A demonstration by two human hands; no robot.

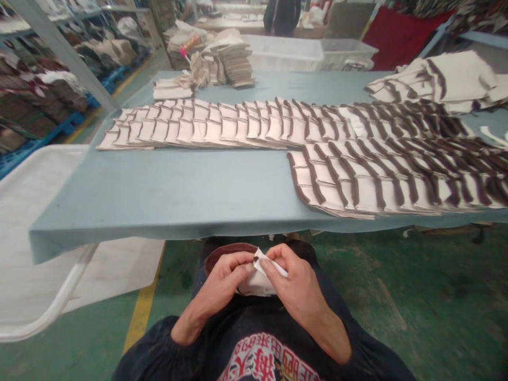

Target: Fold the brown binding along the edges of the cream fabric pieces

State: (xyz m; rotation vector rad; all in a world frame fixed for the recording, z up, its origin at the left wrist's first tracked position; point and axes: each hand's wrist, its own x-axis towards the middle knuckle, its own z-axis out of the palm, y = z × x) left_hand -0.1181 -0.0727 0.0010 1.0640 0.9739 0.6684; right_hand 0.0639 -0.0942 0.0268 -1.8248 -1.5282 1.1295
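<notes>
Low over the lap, a white fabric piece [257, 284] with a brown edge is pinched between both hands. My left hand [224, 280] holds it from the left side, thumb and forefinger closed near a small dark spot at its tip. On the right, my right hand [296, 283] grips the folded white corner between thumb and fingers. A reddish-brown band [226, 251] curves behind my left hand. Beyond the hands, long overlapping rows of cream pieces with dark brown edging [349, 180] lie on the blue-covered table [190, 185].
Stacked beige pieces [238, 63] sit at the table's back left, and a loose cream pile [456, 79] at the back right. White bins [283, 53] and a person [281, 16] are behind the table. A white cart [75, 296] stands at left.
</notes>
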